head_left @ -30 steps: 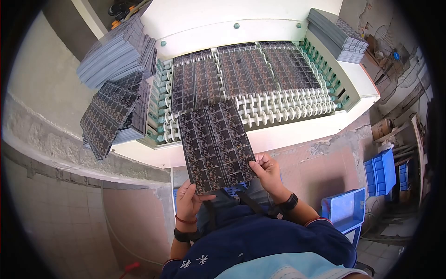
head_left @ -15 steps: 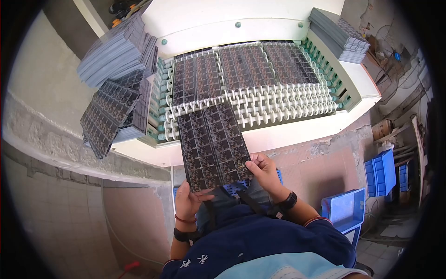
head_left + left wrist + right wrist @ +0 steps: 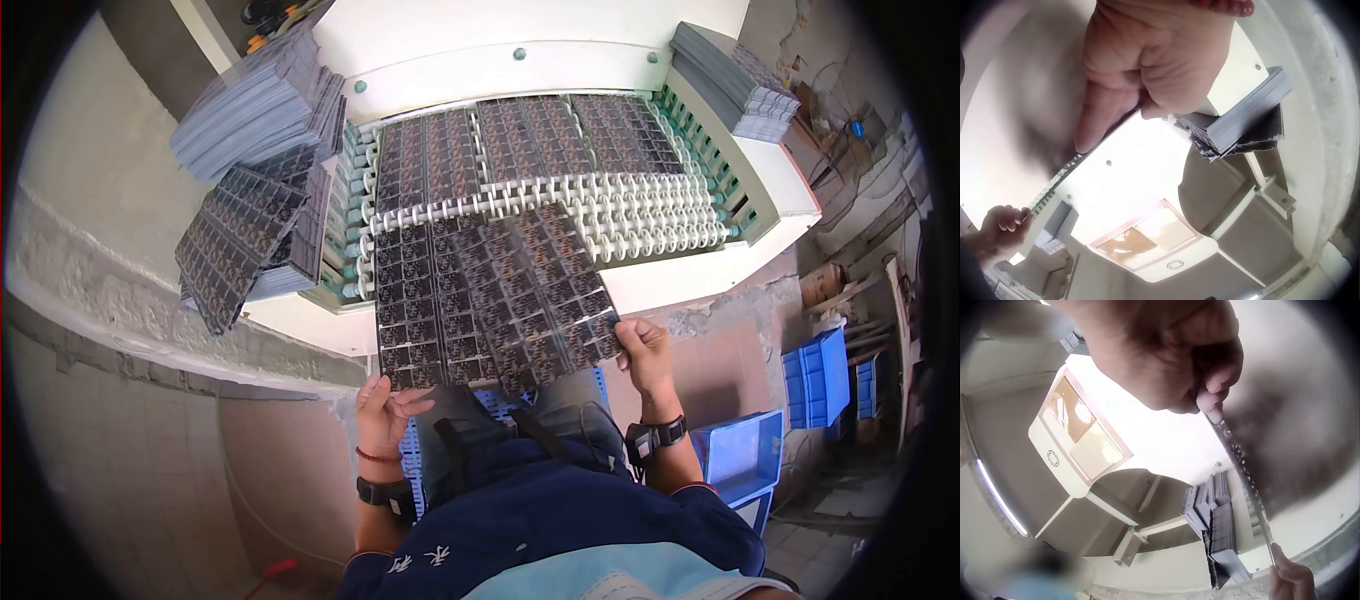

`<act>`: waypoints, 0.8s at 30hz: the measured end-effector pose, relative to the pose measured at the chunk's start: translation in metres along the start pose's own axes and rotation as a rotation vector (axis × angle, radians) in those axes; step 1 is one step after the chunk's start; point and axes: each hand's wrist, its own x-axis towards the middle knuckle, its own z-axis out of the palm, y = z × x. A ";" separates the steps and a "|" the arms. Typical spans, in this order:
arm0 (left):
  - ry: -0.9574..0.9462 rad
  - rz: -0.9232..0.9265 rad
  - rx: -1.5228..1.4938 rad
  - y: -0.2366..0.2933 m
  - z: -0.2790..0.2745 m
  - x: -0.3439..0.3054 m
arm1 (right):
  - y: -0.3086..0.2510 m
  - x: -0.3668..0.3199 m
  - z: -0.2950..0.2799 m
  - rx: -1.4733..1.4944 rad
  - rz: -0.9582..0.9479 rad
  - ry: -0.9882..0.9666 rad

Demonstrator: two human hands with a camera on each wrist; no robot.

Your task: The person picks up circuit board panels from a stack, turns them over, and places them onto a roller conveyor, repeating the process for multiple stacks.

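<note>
Two dark gridded panels overlap in front of the body in the head view. My left hand (image 3: 385, 412) pinches the lower left corner of the left panel (image 3: 405, 290), with some fingers extended below its edge. My right hand (image 3: 645, 350) grips the right edge of the other panel (image 3: 555, 290), which lies across the first one and tilts the other way. Both hands show in the left wrist view, the left (image 3: 1154, 56) close and the right (image 3: 1005, 231) farther off. The right wrist view shows curled fingers of my right hand (image 3: 1166, 350) at a panel's edge.
Behind the hands, a white machine (image 3: 650, 285) has rows of white rollers (image 3: 650, 215) with several similar panels (image 3: 530, 140) lying on them. Panel stacks stand left (image 3: 250, 105) and right (image 3: 735, 80). Loose panels (image 3: 235, 240) lean at the left. Blue bins (image 3: 740, 455) are at the lower right.
My right hand has moved right with one panel, so two panels now show where one did. My left hand shifted slightly left. The panels on the rollers have moved farther back.
</note>
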 end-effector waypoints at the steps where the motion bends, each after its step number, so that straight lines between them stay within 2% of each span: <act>1: 0.002 0.001 -0.003 0.002 -0.002 0.002 | -0.001 0.000 -0.010 0.005 -0.015 0.051; 5: 0.023 -0.008 0.020 0.008 -0.006 0.013 | 0.001 0.011 -0.034 0.029 -0.062 0.149; 12: -0.007 0.017 -0.013 0.012 0.003 0.036 | 0.001 0.044 -0.026 0.085 -0.110 0.185; 15: -0.012 0.020 -0.015 0.008 -0.010 0.042 | 0.005 0.050 -0.028 0.175 -0.092 0.157; 17: -0.010 0.022 -0.009 0.007 -0.011 0.041 | 0.006 0.046 -0.033 0.196 -0.043 0.194; 19: 0.022 -0.011 0.035 0.014 -0.004 0.036 | 0.004 0.039 -0.035 0.148 -0.071 0.245; 21: 0.079 0.075 0.195 0.025 -0.023 0.034 | 0.006 0.033 -0.046 0.124 -0.063 0.261; 24: 0.164 0.295 0.203 0.074 -0.014 0.021 | 0.015 0.032 -0.069 0.151 -0.119 0.236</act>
